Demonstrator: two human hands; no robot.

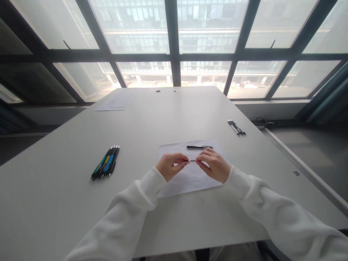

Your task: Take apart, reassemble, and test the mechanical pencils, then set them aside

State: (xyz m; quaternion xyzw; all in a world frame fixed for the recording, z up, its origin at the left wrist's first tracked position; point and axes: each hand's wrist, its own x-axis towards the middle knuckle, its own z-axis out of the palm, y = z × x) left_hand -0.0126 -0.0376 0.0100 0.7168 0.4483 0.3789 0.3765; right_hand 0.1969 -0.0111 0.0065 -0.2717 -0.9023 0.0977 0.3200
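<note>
"What do you have in the hands?"

"From my end, the fingers of the left hand (pixel 171 166) are pinched on one end of a thin rod (pixel 192 161), and the fingers of the right hand (pixel 213 165) are pinched on its other end. I'm holding it roughly level between the two, with a short stretch showing."

"One piece or two?"

"I can't tell; it's too small, and the fingertips cover the ends."

"Where is that over the counter (pixel 176 119)?"

"Above a white sheet of paper (pixel 187 181), near my edge. A dark pen (pixel 194 147) lies across the sheet, just beyond the hands. I can't tell whether the right hand touches it."

"Anything off to the sides?"

"To my left, well apart from the hands, a bundle of pens (pixel 106 163) lies side by side, with green, yellow and blue among the black. Farther off to the right I see a small group of black-and-white pens (pixel 236 127). Some papers (pixel 111 103) lie toward the far left, and tall windows (pixel 133 27) stand behind the counter."
</note>
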